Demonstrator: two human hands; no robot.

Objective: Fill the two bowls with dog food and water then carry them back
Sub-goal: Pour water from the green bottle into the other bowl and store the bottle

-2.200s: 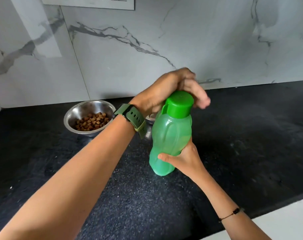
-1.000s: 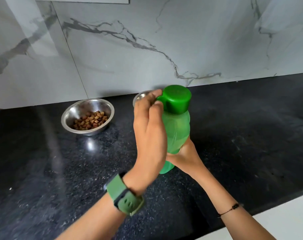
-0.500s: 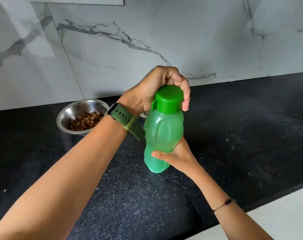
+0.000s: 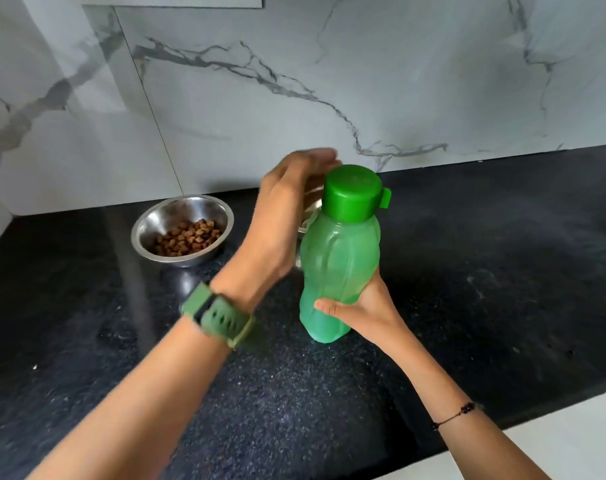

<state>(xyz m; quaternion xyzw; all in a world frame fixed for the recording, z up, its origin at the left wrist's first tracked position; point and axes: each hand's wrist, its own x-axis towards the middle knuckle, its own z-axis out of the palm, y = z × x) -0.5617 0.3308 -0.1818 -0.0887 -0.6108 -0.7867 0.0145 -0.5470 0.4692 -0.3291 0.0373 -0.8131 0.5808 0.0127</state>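
Note:
A translucent green water bottle with a darker green cap stands upright on the black counter. My right hand grips the bottle's lower body from the right. My left hand, blurred, is just left of the cap with fingers spread, off the cap. A steel bowl holding brown dog food sits at the back left near the wall. A second steel bowl is almost fully hidden behind my left hand and the bottle; only a sliver of rim shows.
A white marble wall rises right behind the bowls. The counter's front edge runs diagonally at lower right, with white surface below it. I wear a green watch on the left wrist and a thin bracelet on the right.
My left hand has come off the cap, where it was wrapped half a second ago, and swung to the left of it. The cap's tab now points right. The bottle stays held.

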